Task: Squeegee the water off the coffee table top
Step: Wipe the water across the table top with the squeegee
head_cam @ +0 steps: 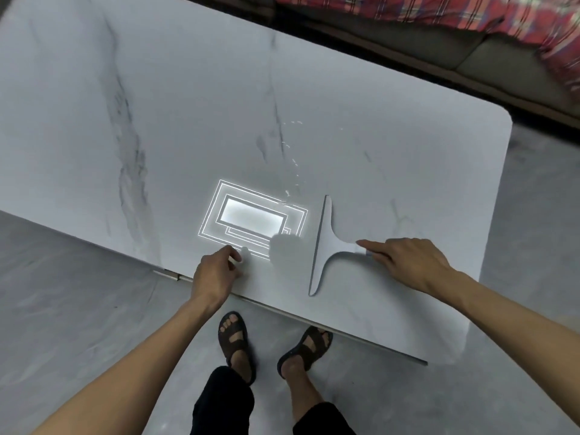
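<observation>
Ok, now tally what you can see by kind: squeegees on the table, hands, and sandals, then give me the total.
Squeegees: 1, the squeegee flat on the coffee table
Hands: 2, the left hand at the table's near edge, and the right hand on the squeegee's handle
Sandals: 2, the left sandal and the right sandal
Total: 5

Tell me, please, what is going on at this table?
A person stands at the table. Their right grip holds the squeegee by its handle, with the blade on the top near the front edge. Their left grip rests at that edge. A trail of droplets lies just beyond the blade.
</observation>
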`<state>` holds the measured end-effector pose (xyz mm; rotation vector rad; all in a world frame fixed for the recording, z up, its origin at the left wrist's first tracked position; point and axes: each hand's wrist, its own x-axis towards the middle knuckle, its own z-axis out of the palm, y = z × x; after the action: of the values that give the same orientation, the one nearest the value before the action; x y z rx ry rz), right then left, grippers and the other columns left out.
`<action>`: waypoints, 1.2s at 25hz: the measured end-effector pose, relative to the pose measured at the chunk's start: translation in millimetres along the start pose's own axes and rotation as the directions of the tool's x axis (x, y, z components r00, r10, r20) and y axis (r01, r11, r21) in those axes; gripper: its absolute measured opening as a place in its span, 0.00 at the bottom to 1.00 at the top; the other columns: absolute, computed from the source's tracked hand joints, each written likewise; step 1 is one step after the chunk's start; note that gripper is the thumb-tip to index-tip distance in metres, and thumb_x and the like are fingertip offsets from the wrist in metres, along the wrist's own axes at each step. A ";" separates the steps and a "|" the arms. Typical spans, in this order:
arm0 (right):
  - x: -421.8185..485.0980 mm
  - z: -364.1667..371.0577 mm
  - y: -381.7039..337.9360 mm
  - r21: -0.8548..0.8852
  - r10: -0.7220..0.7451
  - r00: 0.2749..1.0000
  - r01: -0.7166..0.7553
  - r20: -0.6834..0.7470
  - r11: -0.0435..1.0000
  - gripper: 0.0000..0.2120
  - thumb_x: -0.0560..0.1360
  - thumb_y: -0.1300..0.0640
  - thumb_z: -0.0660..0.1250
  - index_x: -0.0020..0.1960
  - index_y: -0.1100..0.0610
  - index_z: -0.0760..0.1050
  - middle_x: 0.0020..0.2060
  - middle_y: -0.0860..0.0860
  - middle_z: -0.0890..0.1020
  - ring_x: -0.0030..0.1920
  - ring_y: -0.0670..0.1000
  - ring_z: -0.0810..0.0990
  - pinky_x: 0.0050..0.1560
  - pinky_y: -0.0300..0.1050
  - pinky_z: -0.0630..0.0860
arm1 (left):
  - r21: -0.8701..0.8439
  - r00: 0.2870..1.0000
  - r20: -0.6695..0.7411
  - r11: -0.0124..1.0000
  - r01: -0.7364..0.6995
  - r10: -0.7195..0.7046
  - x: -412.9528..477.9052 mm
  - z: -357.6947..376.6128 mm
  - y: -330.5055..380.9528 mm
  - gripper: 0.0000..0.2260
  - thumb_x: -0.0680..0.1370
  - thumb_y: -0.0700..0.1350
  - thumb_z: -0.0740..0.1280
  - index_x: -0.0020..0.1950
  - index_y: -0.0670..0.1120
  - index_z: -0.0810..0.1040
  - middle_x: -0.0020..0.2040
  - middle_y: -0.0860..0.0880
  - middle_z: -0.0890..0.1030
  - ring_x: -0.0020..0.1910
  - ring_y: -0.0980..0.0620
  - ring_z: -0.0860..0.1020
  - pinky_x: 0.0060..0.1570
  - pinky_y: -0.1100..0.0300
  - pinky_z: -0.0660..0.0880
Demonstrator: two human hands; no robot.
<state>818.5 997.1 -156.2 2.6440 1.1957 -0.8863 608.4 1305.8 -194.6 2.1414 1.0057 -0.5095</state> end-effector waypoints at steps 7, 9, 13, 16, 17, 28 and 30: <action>-0.2 -57.5 18.0 0.115 0.190 0.977 -0.179 -0.096 0.977 0.19 0.81 0.39 0.44 0.70 0.31 0.60 0.41 0.40 0.79 0.44 0.50 0.80 0.40 0.45 0.71 | 0.026 0.999 0.015 0.999 -0.046 0.046 42.6 -32.8 53.5 0.11 0.79 0.44 0.61 0.41 0.51 0.80 0.34 0.54 0.83 0.39 0.51 0.82 0.44 0.52 0.79; 30.7 -82.4 15.4 0.269 0.271 0.958 -0.238 -0.093 0.933 0.17 0.81 0.40 0.46 0.68 0.31 0.62 0.43 0.39 0.80 0.45 0.52 0.79 0.42 0.48 0.73 | 0.058 0.995 -0.040 0.994 -0.089 0.091 76.7 -43.8 71.3 0.15 0.82 0.48 0.56 0.44 0.48 0.80 0.38 0.52 0.83 0.43 0.47 0.81 0.43 0.53 0.76; 137.0 -134.0 5.5 0.573 0.375 0.922 -0.256 -0.098 0.779 0.14 0.81 0.43 0.49 0.63 0.40 0.68 0.43 0.48 0.81 0.45 0.58 0.78 0.43 0.47 0.72 | 0.125 0.971 -0.125 0.974 -0.191 0.206 151.3 -55.1 92.6 0.12 0.80 0.42 0.57 0.52 0.39 0.78 0.54 0.42 0.78 0.55 0.39 0.76 0.49 0.51 0.72; 245.9 -177.9 0.0 0.560 0.391 0.902 -0.231 -0.184 0.795 0.19 0.82 0.51 0.51 0.73 0.48 0.62 0.56 0.57 0.80 0.56 0.64 0.75 0.53 0.50 0.71 | 0.367 0.958 -0.023 0.894 -0.258 0.285 201.9 -57.4 95.0 0.09 0.78 0.39 0.58 0.54 0.38 0.75 0.59 0.39 0.72 0.64 0.38 0.69 0.62 0.53 0.68; 281.4 -192.2 -2.3 0.547 0.389 0.897 -0.221 -0.212 0.808 0.19 0.82 0.53 0.51 0.73 0.48 0.61 0.57 0.58 0.79 0.56 0.65 0.75 0.53 0.50 0.70 | 0.408 0.961 0.007 0.877 -0.255 0.276 214.0 -59.3 93.9 0.10 0.78 0.40 0.58 0.55 0.39 0.74 0.62 0.38 0.71 0.66 0.37 0.67 0.65 0.52 0.66; 358.1 -196.3 -1.1 0.366 0.379 0.908 -0.295 -0.180 0.882 0.21 0.83 0.52 0.50 0.75 0.48 0.59 0.61 0.60 0.78 0.58 0.67 0.75 0.54 0.55 0.72 | 0.369 0.924 0.372 0.900 -0.232 0.086 252.1 -78.6 109.3 0.20 0.76 0.40 0.59 0.67 0.38 0.64 0.72 0.26 0.56 0.73 0.30 0.55 0.68 0.45 0.66; 310.1 -174.9 7.7 0.361 0.360 0.916 -0.280 -0.177 0.890 0.21 0.83 0.50 0.50 0.76 0.46 0.59 0.58 0.61 0.80 0.55 0.66 0.78 0.52 0.54 0.74 | 0.354 0.926 0.373 0.912 -0.207 0.066 253.8 -79.2 112.2 0.20 0.76 0.40 0.59 0.67 0.38 0.64 0.72 0.25 0.55 0.73 0.29 0.55 0.68 0.44 0.66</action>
<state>1066.6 1250.9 -183.7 3.1686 0.6455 -0.7783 857.7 1442.0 -245.3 2.3242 0.5762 -1.0554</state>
